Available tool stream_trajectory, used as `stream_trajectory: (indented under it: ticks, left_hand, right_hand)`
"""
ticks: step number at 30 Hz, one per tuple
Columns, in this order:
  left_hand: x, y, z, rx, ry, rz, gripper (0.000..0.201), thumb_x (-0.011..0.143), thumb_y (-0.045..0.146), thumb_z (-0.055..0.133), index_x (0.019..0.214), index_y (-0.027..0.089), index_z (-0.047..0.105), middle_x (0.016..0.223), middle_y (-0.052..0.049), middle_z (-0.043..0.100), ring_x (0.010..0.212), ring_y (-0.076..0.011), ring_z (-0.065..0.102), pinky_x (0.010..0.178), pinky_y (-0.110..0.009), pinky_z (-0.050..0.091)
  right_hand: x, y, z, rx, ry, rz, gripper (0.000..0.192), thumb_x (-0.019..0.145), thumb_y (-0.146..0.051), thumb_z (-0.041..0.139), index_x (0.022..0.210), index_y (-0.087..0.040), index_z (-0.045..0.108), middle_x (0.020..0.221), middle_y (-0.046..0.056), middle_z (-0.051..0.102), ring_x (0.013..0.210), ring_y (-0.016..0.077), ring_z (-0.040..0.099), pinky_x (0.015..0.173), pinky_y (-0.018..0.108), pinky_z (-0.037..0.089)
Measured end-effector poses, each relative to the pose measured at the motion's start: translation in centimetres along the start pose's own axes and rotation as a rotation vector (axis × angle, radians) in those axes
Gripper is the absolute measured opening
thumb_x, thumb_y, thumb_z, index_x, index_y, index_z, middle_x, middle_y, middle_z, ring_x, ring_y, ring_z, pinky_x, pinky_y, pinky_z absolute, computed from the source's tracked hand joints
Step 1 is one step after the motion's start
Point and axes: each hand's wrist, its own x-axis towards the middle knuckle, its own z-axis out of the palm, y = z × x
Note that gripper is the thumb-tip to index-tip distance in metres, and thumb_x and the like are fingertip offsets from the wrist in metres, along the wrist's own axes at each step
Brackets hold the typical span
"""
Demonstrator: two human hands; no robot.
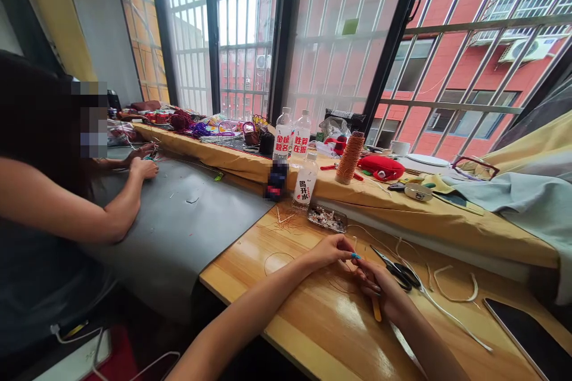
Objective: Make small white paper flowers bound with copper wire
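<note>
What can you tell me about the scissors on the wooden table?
The scissors lie flat on the wooden table, just beyond the right hand. They have black handle loops and thin blades that look like metal, pointing up-left and closed or nearly so. White cord runs past the handles. Whether the fingers touch the scissors is hard to tell.

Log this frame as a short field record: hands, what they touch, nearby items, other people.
left hand: fingers pinched on thin wire above the wooden table
right hand: closed around a flat wooden stick
nearest items: black scissors, white cord, tray of small beads
further back: copper wire spool, water bottle
far right: phone, screen dark
other person: co-worker's hands on the grey mat
</note>
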Motion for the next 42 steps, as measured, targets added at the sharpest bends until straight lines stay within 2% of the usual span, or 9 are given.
stream_trajectory:
  ticks: [6,9,13,17,22,32,37,42]
  left_hand:
    - [-0.2,0.2,0.1,0.001,-0.044,0.015,0.023,0.06,0.028,0.063,0.075,0.01,0.061,0.063,0.001,0.055,0.061,-0.009,0.049,0.066,-0.023,0.038]
    - [-0.2,0.1,0.2,-0.032,-0.016,0.018,0.021,0.06,0.026,0.062,0.072,0.01,0.059,0.061,0.002,0.055,0.06,-0.0094,0.049,0.065,-0.023,0.038]
    - [0.0,0.0,0.1,0.049,0.048,0.032,0.013,0.061,0.021,0.06,0.068,0.01,0.058,0.061,0.002,0.053,0.059,-0.0086,0.047,0.063,-0.022,0.036]
    - [0.0,-0.2,0.1,0.148,0.101,0.021,0.01,0.062,0.018,0.059,0.067,0.011,0.056,0.061,0.003,0.052,0.059,-0.0085,0.045,0.061,-0.021,0.035]
    - [-0.1,-0.2,0.2,0.209,0.112,-0.004,0.014,0.062,0.022,0.06,0.07,0.011,0.056,0.064,0.002,0.053,0.062,-0.0091,0.046,0.061,-0.02,0.035]
    - [-0.3,0.5,0.2,-0.027,0.031,-0.004,0.028,0.06,0.035,0.06,0.072,0.01,0.06,0.062,0.002,0.052,0.055,-0.0064,0.041,0.058,-0.021,0.032]
    - [-0.6,0.8,0.1,-0.022,0.024,-0.037,0.033,0.053,0.04,0.065,0.065,0.011,0.054,0.057,0.004,0.05,0.055,-0.0067,0.041,0.058,-0.021,0.031]
    - [-0.8,1.0,0.2,-0.032,-0.016,-0.021,0.037,0.051,0.042,0.067,0.062,0.012,0.049,0.059,0.003,0.053,0.059,-0.0084,0.047,0.062,-0.023,0.034]
  right_hand:
    - [0.3,0.2,-0.1,-0.021,0.0,0.004,0.013,0.07,-0.022,0.051,0.061,-0.014,0.049,0.041,-0.005,0.043,0.026,-0.0023,0.02,0.026,0.01,0.015]
    - [0.2,0.2,0.0,-0.054,0.027,-0.017,0.01,0.071,-0.021,0.049,0.064,-0.014,0.051,0.044,-0.004,0.046,0.027,-0.0016,0.022,0.027,0.01,0.018]
    - [0.1,0.2,0.0,-0.119,0.059,-0.08,0.009,0.069,-0.023,0.053,0.068,-0.014,0.053,0.053,-0.002,0.052,0.031,0.0005,0.031,0.028,0.012,0.022]
    - [0.2,0.3,-0.4,-0.181,0.006,-0.123,0.015,0.065,-0.028,0.057,0.069,-0.013,0.056,0.054,-0.001,0.054,0.031,0.0004,0.033,0.029,0.012,0.021]
    - [0.4,0.3,-0.8,-0.193,-0.046,-0.09,0.018,0.063,-0.029,0.06,0.071,-0.013,0.058,0.051,-0.001,0.055,0.032,0.0011,0.034,0.029,0.012,0.02]
    - [0.3,0.1,-1.0,-0.103,-0.076,-0.066,0.018,0.063,-0.027,0.061,0.072,-0.012,0.057,0.051,-0.003,0.052,0.031,-0.0012,0.03,0.029,0.011,0.021]
    - [0.3,0.2,-1.1,-0.139,-0.075,-0.05,0.024,0.061,-0.032,0.064,0.073,-0.013,0.057,0.05,-0.004,0.051,0.029,-0.0019,0.028,0.028,0.01,0.017]
    - [0.5,0.4,-1.2,-0.124,-0.096,-0.054,0.023,0.061,-0.033,0.063,0.07,-0.013,0.056,0.048,-0.005,0.049,0.029,-0.0018,0.025,0.028,0.011,0.015]
